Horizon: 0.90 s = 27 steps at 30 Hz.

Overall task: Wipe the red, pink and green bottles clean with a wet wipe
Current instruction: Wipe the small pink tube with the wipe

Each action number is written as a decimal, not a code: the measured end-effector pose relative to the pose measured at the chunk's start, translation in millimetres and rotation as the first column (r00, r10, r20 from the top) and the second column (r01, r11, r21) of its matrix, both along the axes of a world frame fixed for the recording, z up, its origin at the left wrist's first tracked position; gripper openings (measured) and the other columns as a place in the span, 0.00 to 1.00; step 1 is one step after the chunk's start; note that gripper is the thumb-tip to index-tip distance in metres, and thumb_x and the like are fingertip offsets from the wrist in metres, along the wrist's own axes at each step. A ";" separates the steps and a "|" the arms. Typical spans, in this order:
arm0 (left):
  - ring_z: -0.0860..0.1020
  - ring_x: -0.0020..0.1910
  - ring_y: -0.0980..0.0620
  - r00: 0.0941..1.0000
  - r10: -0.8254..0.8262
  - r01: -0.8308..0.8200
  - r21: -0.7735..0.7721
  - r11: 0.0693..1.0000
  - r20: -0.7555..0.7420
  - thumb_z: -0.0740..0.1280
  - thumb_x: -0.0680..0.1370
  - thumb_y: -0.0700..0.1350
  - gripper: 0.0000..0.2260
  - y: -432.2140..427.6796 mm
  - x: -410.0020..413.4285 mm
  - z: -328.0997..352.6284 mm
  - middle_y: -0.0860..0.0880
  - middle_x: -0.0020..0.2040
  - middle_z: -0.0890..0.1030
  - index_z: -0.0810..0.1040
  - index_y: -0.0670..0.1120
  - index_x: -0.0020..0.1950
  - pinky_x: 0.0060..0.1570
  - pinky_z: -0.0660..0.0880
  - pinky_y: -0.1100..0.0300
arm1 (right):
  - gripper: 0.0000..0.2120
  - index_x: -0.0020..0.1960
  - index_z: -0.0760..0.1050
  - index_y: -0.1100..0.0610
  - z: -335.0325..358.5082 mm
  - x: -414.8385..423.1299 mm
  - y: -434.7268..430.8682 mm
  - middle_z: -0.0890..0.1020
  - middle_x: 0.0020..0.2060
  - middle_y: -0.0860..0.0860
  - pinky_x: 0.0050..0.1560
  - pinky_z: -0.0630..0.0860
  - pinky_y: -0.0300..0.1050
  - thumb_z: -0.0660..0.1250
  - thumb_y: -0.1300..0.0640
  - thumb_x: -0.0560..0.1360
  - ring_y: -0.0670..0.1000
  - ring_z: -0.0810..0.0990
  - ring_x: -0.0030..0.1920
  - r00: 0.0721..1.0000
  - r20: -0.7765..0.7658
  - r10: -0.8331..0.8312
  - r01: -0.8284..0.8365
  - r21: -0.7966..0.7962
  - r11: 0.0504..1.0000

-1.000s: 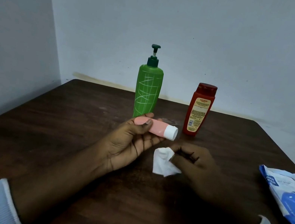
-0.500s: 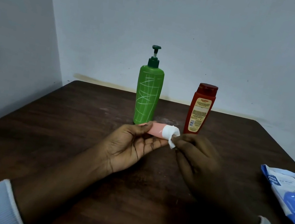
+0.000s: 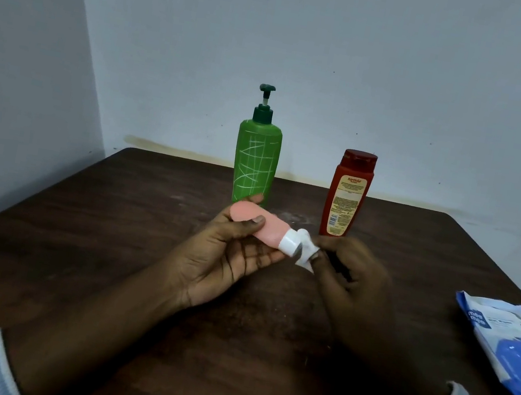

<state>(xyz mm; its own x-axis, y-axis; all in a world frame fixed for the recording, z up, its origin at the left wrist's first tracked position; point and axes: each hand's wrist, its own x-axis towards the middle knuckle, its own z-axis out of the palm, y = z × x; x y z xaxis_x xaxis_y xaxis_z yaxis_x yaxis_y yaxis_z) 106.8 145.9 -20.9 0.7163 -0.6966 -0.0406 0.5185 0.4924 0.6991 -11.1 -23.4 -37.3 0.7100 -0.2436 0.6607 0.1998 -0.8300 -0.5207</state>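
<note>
1. A person's left hand (image 3: 227, 261) grips the pink bottle (image 3: 271, 234) above the middle of a dark wooden table (image 3: 105, 239), with the thumb curled over its top side and the fingers cupped beneath it.
2. The bottle lies nearly level. Its long axis runs from far left to near right, and its white cap (image 3: 288, 248) points at the right hand (image 3: 355, 283).
3. The right hand pinches a crumpled wet wipe (image 3: 307, 248) between bunched fingertips and presses it against the cap end. The wipe sits just right of the bottle, so the next stroke would probably run left along the axis, from cap to base.
4. The right hand is the nearer one to the cap, while the left hand covers much of the bottle's middle and underside.
5. The green bottle (image 3: 255, 165), a pump dispenser, and the red bottle (image 3: 346, 198) stand upright at the far side, well apart from each other and untouched by either hand.
6. Hard to make out are the right fingertips, which are blurred and in shadow, and how much of the cap the wipe wraps. The bottle's lower face is hidden by the left fingers.
7. A blue-and-white wipes pack (image 3: 510, 349) lies at the right edge, cut off by the frame.
</note>
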 end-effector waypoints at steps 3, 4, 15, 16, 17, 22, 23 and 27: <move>0.80 0.65 0.40 0.969 0.101 -0.131 0.124 0.984 0.225 0.71 0.73 0.36 0.29 2.7 0.9 -0.7 0.42 0.66 0.81 0.75 0.54 0.72 0.56 0.82 0.46 | 0.10 0.56 0.76 0.46 1.3 1.7 -15.8 0.79 0.48 0.40 0.41 0.75 0.30 0.67 0.59 0.79 0.37 0.78 0.49 0.998 -0.031 -0.057 0.062 0.163 0.985; 0.81 0.64 0.44 0.935 0.143 -0.203 0.159 0.966 0.325 0.72 0.73 0.36 0.31 3.2 -0.1 -1.0 0.46 0.65 0.82 0.73 0.56 0.73 0.54 0.82 0.48 | 0.10 0.55 0.76 0.45 1.6 2.4 -21.1 0.79 0.47 0.40 0.41 0.75 0.32 0.67 0.59 0.79 0.38 0.79 0.48 0.996 -0.032 -0.086 0.091 0.217 0.972; 0.78 0.60 0.53 0.737 0.058 -0.429 0.401 0.810 0.673 0.66 0.81 0.33 0.19 -57.3 16.4 13.5 0.53 0.60 0.79 0.73 0.56 0.63 0.65 0.78 0.46 | 0.10 0.58 0.77 0.47 -3.0 5.1 -39.1 0.81 0.50 0.42 0.47 0.79 0.40 0.67 0.58 0.79 0.43 0.80 0.49 0.991 -0.086 -0.103 0.126 0.330 0.936; 0.78 0.61 0.51 0.727 0.030 -0.441 0.433 0.786 0.686 0.67 0.81 0.34 0.18 -65.6 21.2 10.0 0.50 0.63 0.79 0.73 0.55 0.64 0.65 0.77 0.46 | 0.10 0.58 0.77 0.46 -3.1 4.6 -40.1 0.81 0.50 0.42 0.47 0.79 0.40 0.67 0.58 0.79 0.43 0.80 0.49 0.990 -0.104 -0.097 0.128 0.348 0.929; 0.77 0.62 0.49 0.725 0.002 -0.446 0.468 0.763 0.688 0.67 0.81 0.35 0.18 -72.2 24.5 6.5 0.48 0.66 0.78 0.73 0.53 0.67 0.64 0.77 0.47 | 0.10 0.56 0.77 0.44 -3.0 4.4 -41.1 0.81 0.50 0.41 0.46 0.80 0.41 0.67 0.57 0.79 0.42 0.80 0.49 0.989 -0.111 -0.093 0.128 0.362 0.923; 0.74 0.63 0.53 0.706 -0.108 -0.445 0.557 0.701 0.700 0.63 0.84 0.40 0.20 -86.4 29.1 -12.0 0.47 0.72 0.75 0.67 0.49 0.76 0.53 0.74 0.63 | 0.11 0.51 0.76 0.41 -1.1 4.2 -46.3 0.81 0.45 0.41 0.44 0.81 0.43 0.67 0.58 0.79 0.42 0.81 0.45 0.992 -0.096 -0.087 0.118 0.400 0.909; 0.74 0.63 0.53 0.708 -0.111 -0.446 0.563 0.695 0.698 0.64 0.84 0.40 0.21 -86.8 29.7 -14.8 0.47 0.72 0.75 0.66 0.49 0.76 0.52 0.73 0.64 | 0.10 0.52 0.76 0.42 -1.5 4.9 -47.6 0.81 0.46 0.42 0.45 0.82 0.44 0.67 0.58 0.79 0.43 0.81 0.45 0.991 -0.101 -0.085 0.119 0.406 0.906; 0.74 0.68 0.51 0.742 -0.083 -0.423 0.560 0.712 0.666 0.73 0.78 0.41 0.31 -81.7 31.7 -24.8 0.48 0.74 0.73 0.63 0.51 0.78 0.61 0.74 0.58 | 0.10 0.55 0.77 0.43 -4.3 7.6 -51.4 0.81 0.51 0.43 0.48 0.83 0.48 0.68 0.57 0.79 0.44 0.81 0.49 0.986 -0.130 -0.106 0.149 0.394 0.907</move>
